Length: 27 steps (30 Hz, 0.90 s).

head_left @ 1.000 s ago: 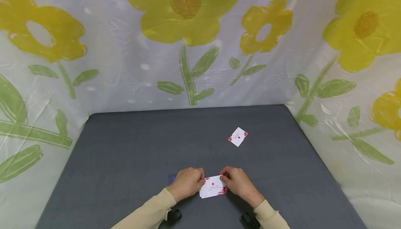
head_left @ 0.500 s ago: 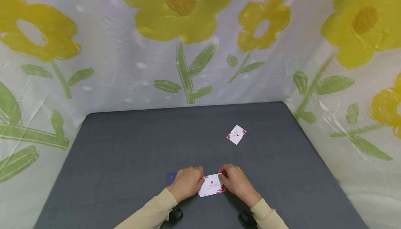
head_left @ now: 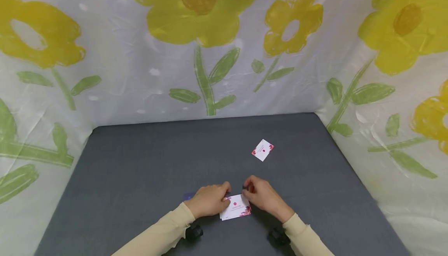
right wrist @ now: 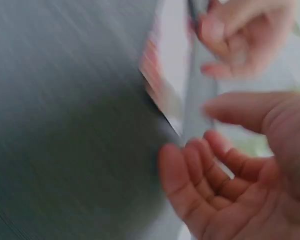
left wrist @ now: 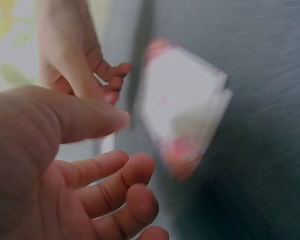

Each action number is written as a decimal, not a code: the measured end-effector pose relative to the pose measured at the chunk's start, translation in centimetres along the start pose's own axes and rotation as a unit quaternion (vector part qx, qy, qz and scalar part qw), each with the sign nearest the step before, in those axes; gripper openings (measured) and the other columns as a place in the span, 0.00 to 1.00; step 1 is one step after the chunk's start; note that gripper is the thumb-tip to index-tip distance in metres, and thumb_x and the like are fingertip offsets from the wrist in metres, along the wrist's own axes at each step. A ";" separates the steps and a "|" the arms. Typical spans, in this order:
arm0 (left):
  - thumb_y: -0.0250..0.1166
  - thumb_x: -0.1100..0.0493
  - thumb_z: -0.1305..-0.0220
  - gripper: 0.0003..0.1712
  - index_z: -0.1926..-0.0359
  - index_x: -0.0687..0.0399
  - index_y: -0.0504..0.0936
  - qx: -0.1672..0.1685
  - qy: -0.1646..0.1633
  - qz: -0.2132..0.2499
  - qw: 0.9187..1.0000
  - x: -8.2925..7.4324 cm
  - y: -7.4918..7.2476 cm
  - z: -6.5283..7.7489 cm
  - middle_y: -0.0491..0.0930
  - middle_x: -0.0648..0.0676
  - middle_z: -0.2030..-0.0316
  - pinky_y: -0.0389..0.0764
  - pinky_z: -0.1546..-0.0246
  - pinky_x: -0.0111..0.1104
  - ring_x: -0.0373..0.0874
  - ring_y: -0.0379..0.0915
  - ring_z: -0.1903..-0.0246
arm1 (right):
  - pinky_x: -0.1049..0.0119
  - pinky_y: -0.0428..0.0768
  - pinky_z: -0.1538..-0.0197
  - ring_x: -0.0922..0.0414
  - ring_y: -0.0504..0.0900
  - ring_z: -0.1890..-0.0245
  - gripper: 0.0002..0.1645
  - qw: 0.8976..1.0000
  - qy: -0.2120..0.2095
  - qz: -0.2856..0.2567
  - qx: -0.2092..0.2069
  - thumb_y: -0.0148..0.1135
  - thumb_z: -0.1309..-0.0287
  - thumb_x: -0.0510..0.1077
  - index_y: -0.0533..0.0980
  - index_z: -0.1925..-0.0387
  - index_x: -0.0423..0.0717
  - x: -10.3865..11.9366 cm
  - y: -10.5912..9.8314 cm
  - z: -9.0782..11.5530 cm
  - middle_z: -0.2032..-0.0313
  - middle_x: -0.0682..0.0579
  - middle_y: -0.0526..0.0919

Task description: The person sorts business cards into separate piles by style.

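A small stack of white cards with pink-red floral corners [head_left: 235, 210] lies on the dark grey table between my hands. My left hand [head_left: 209, 200] is at its left edge; in the left wrist view the thumb and fingers [left wrist: 112, 192] are spread apart, and the blurred stack [left wrist: 177, 95] sits beyond them, ungripped. On the other side is my right hand [head_left: 265, 198], near the stack's upper right corner. Its thumb and bent fingers [right wrist: 174, 167] stand apart in the right wrist view, close to the card edge with nothing pinched between them.
A single matching card [head_left: 263, 150] lies farther back on the table [head_left: 157, 155], right of the middle. Partly hidden behind my left hand is a blue flat item [head_left: 189, 196]. Flower-printed sheeting [head_left: 140, 73] walls the back and sides.
Both hands have loosened from the stack; the fingers have lifted and spread away from the card edges. The stack stays between them. The head view has shifted slightly.
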<state>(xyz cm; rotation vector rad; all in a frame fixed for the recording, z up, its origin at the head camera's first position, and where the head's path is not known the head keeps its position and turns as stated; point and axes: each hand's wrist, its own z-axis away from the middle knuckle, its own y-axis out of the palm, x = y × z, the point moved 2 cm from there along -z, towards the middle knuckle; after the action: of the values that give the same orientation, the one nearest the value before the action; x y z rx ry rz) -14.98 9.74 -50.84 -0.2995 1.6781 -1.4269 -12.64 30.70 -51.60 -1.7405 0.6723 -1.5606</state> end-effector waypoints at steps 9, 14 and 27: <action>0.63 0.50 0.26 0.21 0.40 0.57 0.81 0.006 -0.049 0.054 0.997 0.8 -6.5 -4.5 0.77 0.44 0.74 0.66 0.76 0.31 0.37 0.68 0.78 | 0.56 0.80 0.55 0.54 0.80 0.61 0.14 0.994 -0.043 0.077 0.060 0.55 0.27 0.37 0.80 0.47 0.38 -2.5 -9.3 -7.1 0.57 0.44 0.86; 0.59 0.46 0.23 0.25 0.37 0.57 0.80 -0.010 -0.072 0.020 0.997 0.3 -8.4 -8.9 0.87 0.52 0.60 0.80 0.67 0.39 0.44 0.81 0.67 | 0.47 0.79 0.46 0.43 0.79 0.45 0.24 0.977 -0.050 0.158 0.136 0.49 0.34 0.29 0.78 0.39 0.39 -3.6 -10.3 -11.2 0.45 0.38 0.81; 0.55 0.36 0.24 0.34 0.36 0.59 0.80 0.064 -0.183 -0.022 0.981 -1.3 -1.1 -16.7 0.81 0.61 0.39 0.80 0.41 0.51 0.56 0.82 0.43 | 0.49 0.81 0.46 0.41 0.72 0.34 0.46 0.917 -0.003 0.323 0.234 0.64 0.36 0.29 0.62 0.21 0.56 -6.6 -7.9 -14.0 0.32 0.40 0.71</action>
<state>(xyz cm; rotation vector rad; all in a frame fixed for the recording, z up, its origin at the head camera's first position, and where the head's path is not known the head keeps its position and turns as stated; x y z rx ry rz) -26.95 21.47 -50.14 -0.4977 1.2834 -1.4061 -27.97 38.50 -49.15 -1.0191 0.7047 -1.1233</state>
